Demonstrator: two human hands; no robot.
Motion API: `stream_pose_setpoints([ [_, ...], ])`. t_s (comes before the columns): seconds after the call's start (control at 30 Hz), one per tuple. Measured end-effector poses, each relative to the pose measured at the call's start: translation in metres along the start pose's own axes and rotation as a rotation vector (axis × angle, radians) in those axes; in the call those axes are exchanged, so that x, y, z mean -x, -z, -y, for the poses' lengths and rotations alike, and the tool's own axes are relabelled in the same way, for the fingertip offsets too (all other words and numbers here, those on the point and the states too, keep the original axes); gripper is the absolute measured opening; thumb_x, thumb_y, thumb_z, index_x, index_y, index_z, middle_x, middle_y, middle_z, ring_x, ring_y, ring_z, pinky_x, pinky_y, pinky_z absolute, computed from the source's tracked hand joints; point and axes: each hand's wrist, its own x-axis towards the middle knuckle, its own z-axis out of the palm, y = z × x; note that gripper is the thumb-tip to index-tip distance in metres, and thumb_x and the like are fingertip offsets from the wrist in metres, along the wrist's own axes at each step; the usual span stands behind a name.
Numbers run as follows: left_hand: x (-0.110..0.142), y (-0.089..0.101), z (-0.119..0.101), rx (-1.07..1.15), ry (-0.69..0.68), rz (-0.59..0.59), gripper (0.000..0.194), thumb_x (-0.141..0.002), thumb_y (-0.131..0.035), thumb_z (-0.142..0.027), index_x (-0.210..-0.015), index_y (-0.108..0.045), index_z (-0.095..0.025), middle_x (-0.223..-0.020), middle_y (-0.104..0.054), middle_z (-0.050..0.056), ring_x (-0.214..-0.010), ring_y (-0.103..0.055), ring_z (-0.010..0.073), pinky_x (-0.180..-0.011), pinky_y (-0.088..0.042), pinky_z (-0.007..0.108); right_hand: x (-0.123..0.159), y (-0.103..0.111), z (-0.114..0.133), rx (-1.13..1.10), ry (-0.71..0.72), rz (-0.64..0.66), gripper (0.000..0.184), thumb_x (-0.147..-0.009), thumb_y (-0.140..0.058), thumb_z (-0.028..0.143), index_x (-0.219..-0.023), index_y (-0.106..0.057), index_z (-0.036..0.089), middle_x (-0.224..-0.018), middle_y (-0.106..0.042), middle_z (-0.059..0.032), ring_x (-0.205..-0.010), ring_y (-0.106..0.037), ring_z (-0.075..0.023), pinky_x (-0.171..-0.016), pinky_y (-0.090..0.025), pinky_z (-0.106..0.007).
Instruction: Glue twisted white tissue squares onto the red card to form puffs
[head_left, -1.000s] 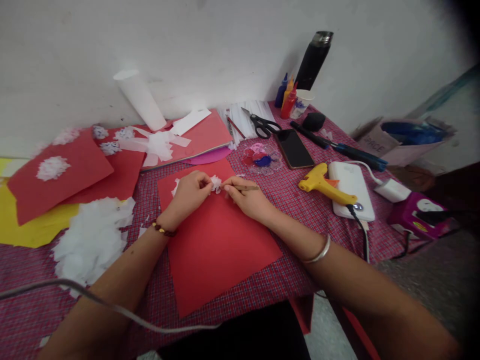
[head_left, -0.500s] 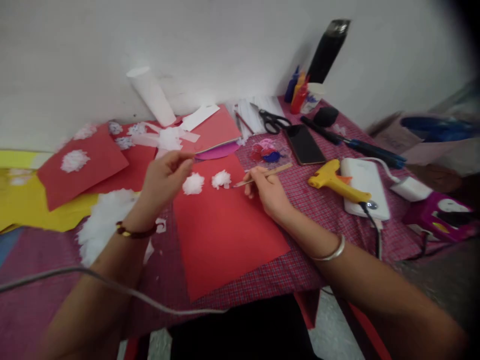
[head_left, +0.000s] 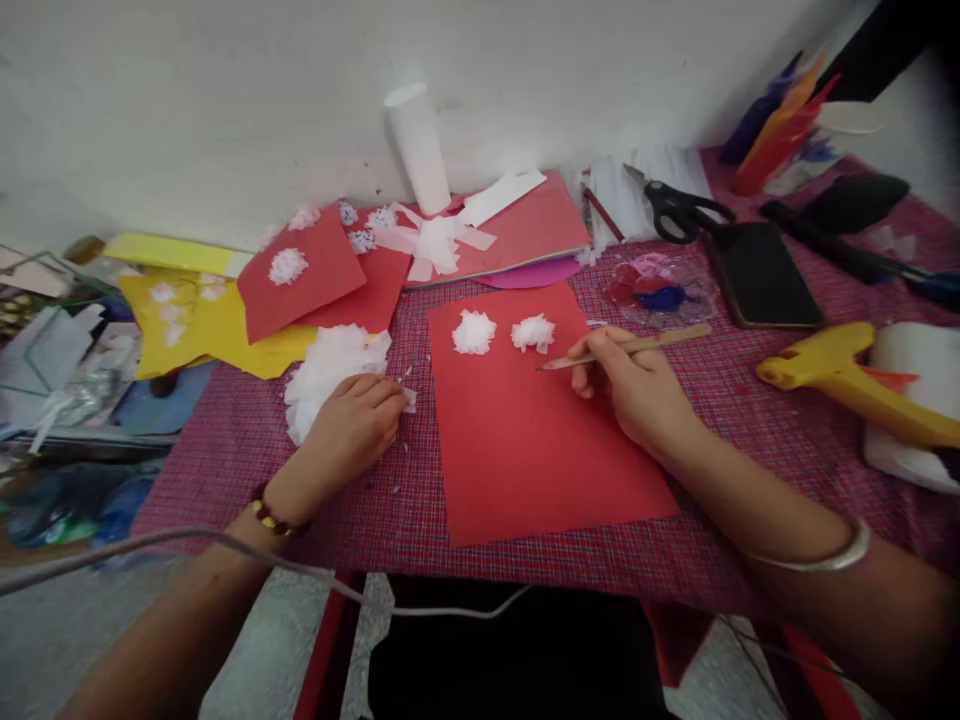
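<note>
A red sheet of paper lies before me with two white crumpled-paper flowers near its top, the left one and the right one. My right hand grips a thin paintbrush at a slant, its tip just below the right flower. My left hand is left of the sheet with its fingers together at a small scrap of white paper. Behind that hand spreads a heap of thin white paper pieces, partly covered by it.
Paint blobs sit on clear plastic beyond my right hand. Scissors, a phone and a yellow glue gun are to the right. A white paper roll leans at the wall. A pale cable crosses in front.
My left hand has moved from above the sheet's top left down to the paper scraps. My right hand still holds the paintbrush near the right flower. The view has turned left.
</note>
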Motion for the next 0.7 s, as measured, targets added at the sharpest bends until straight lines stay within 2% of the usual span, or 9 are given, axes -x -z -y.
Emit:
stream_pose_setpoints([
  [0.1,-0.014,0.003,-0.006,0.211,0.188,-0.18,0.011,-0.08,-0.056,-0.018,-0.079,-0.067,-0.018,-0.086,-0.07,0.01,-0.087,-0.064,0.0262,-0.082,-0.048,0.043,0.003,-0.004,0.012,0.019,0.013,0.05,0.027,-0.094,-0.052,0.041,-0.079,-0.062,0.021,-0.059,-0.059,-0.0003,-0.052,-0.052,-0.0121,-0.051,-0.042,-0.026],
  [0.17,-0.027,0.009,-0.014,0.566,0.37,-0.247,0.008,-0.077,-0.059,-0.02,-0.075,-0.066,-0.018,-0.074,-0.068,0.006,-0.072,-0.063,0.0207,-0.07,-0.049,0.035,0.003,-0.009,0.021,0.046,0.039,0.11,0.026,-0.095,-0.05,0.04,-0.083,-0.062,0.02,-0.064,-0.061,-0.0007,-0.054,-0.054,-0.0117,-0.053,-0.044,-0.026],
  [0.27,-0.048,0.015,-0.028,1.221,0.546,-0.192,0.006,-0.074,-0.064,-0.022,-0.073,-0.066,-0.017,-0.068,-0.067,0.002,-0.06,-0.061,0.0142,-0.059,-0.049,0.027,0.002,-0.019,0.028,0.081,0.089,0.184,0.022,-0.096,-0.048,0.036,-0.089,-0.062,0.02,-0.075,-0.064,-0.0018,-0.061,-0.057,-0.011,-0.058,-0.046,-0.026],
  [0.37,-0.065,0.017,-0.043,1.587,0.584,-0.092,0.007,-0.07,-0.069,-0.021,-0.07,-0.066,-0.015,-0.07,-0.068,0.003,-0.058,-0.06,0.0109,-0.055,-0.049,0.022,0.0,-0.03,0.023,0.09,0.104,0.242,0.016,-0.094,-0.049,0.03,-0.092,-0.061,0.019,-0.08,-0.062,-0.0015,-0.065,-0.056,-0.0103,-0.061,-0.047,-0.025],
  [0.47,-0.076,0.018,-0.055,1.701,0.603,-0.029,0.009,-0.068,-0.072,-0.021,-0.071,-0.066,-0.014,-0.069,-0.068,0.003,-0.057,-0.06,0.0101,-0.05,-0.047,0.019,0.003,-0.036,0.016,0.078,0.073,0.257,0.012,-0.091,-0.052,0.027,-0.092,-0.06,0.018,-0.078,-0.061,-0.0004,-0.065,-0.055,-0.0097,-0.061,-0.045,-0.025],
  [0.53,-0.08,0.016,-0.061,1.714,0.623,-0.035,0.01,-0.068,-0.072,-0.021,-0.072,-0.065,-0.015,-0.069,-0.068,0.003,-0.056,-0.06,0.01,-0.049,-0.046,0.018,0.006,-0.036,0.016,0.034,0.068,0.246,0.013,-0.092,-0.052,0.028,-0.091,-0.06,0.018,-0.079,-0.063,-0.0008,-0.065,-0.056,-0.0097,-0.062,-0.046,-0.025],
  [0.7,-0.086,0.005,-0.076,1.543,0.576,-0.199,0.01,-0.071,-0.071,-0.021,-0.073,-0.062,-0.016,-0.058,-0.06,-0.003,-0.046,-0.051,0.0067,-0.044,-0.04,0.017,0.012,-0.032,0.019,-0.039,0.042,0.168,0.026,-0.095,-0.048,0.039,-0.084,-0.058,0.018,-0.074,-0.063,-0.001,-0.063,-0.057,-0.0099,-0.061,-0.047,-0.025],
])
